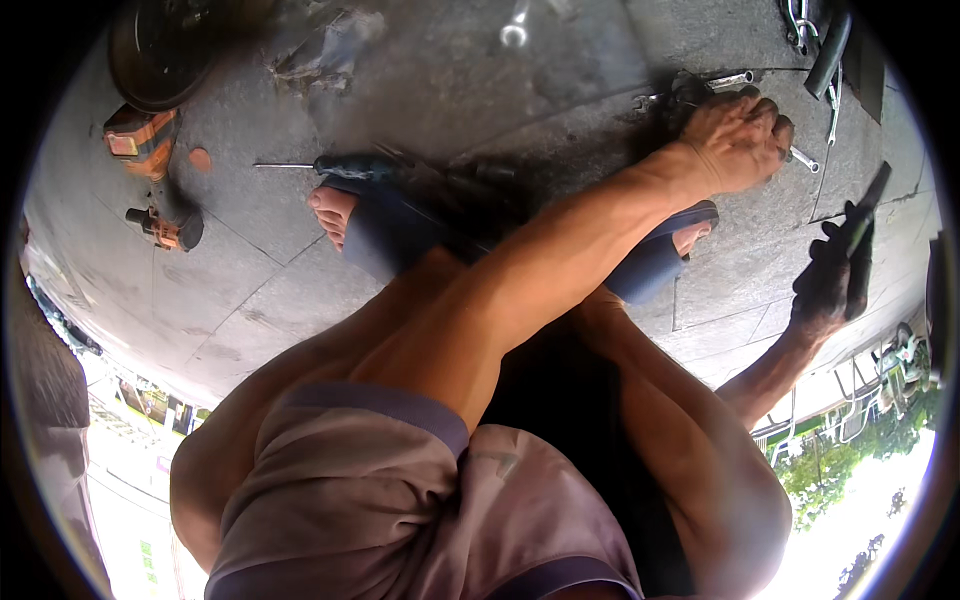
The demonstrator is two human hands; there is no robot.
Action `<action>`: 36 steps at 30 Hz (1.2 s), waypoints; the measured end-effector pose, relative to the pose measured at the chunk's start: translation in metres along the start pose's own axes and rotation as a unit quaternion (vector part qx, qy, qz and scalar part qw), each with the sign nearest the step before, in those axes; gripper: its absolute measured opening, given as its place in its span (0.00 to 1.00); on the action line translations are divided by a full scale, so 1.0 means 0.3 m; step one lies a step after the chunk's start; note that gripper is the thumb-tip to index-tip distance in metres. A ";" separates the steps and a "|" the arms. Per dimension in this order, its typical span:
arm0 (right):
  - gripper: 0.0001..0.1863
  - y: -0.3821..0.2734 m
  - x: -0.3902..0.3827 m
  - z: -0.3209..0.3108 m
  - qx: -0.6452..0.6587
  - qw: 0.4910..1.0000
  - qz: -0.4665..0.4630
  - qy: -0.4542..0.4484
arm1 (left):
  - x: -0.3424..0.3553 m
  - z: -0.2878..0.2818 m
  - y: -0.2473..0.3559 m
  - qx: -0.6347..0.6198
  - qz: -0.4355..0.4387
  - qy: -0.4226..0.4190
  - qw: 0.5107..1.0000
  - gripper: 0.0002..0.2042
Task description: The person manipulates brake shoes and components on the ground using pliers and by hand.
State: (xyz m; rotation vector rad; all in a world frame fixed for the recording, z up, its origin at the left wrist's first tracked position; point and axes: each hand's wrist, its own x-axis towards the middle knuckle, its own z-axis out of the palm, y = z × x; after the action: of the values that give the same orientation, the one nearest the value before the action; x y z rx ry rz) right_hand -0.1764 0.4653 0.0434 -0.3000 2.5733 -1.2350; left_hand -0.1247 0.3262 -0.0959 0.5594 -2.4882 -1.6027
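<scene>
My left arm crosses in front of my knees to the right. My left hand (738,140) is low over the floor, its darkened fingers curled round a combination wrench. One shiny end of that wrench (805,160) sticks out beside the fingers; the rest is hidden. A second wrench (735,79) and a dark, unclear lump (688,90) lie just beyond. At the far right, my right hand (828,272), blackened, is closed round a long dark tool (872,195) with a flat end, its kind unclear.
An orange and black cordless power tool (160,180) lies at left, near a round dark pan (160,60). A screwdriver (345,167) rests by my left sandal (385,235). More wrenches (833,115) and a dark tube (829,55) are at top right; another metal piece (514,35) lies ahead.
</scene>
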 end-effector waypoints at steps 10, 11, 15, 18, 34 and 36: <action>0.29 0.027 -0.125 0.119 -0.122 0.988 0.045 -0.083 | -0.008 0.014 -0.005 -0.009 0.031 -0.025 0.999 0.11; 0.27 0.047 -0.107 0.115 -0.098 0.993 0.024 -0.059 | -0.014 0.018 -0.018 0.008 0.024 -0.007 1.000 0.10; 0.29 -0.007 -0.042 0.006 -0.042 0.999 -0.001 -0.015 | 0.001 0.023 -0.005 0.046 0.069 0.076 0.994 0.08; 0.32 -0.071 -0.021 0.040 -0.049 0.996 -0.015 0.073 | 0.014 -0.019 0.026 0.097 0.102 0.163 0.977 0.08; 0.30 0.002 -0.080 0.095 -0.008 0.999 -0.031 0.015 | -0.012 -0.059 0.100 -0.001 0.091 0.024 0.996 0.08; 0.29 0.015 -0.079 0.077 0.012 1.000 -0.012 0.017 | -0.002 -0.060 0.083 0.030 0.096 0.012 0.995 0.08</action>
State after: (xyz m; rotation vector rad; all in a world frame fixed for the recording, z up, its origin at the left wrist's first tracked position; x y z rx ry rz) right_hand -0.1467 0.4584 0.0297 -0.3087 2.5880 -1.2887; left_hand -0.1246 0.3202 -0.0658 0.3335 -2.4929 -1.4467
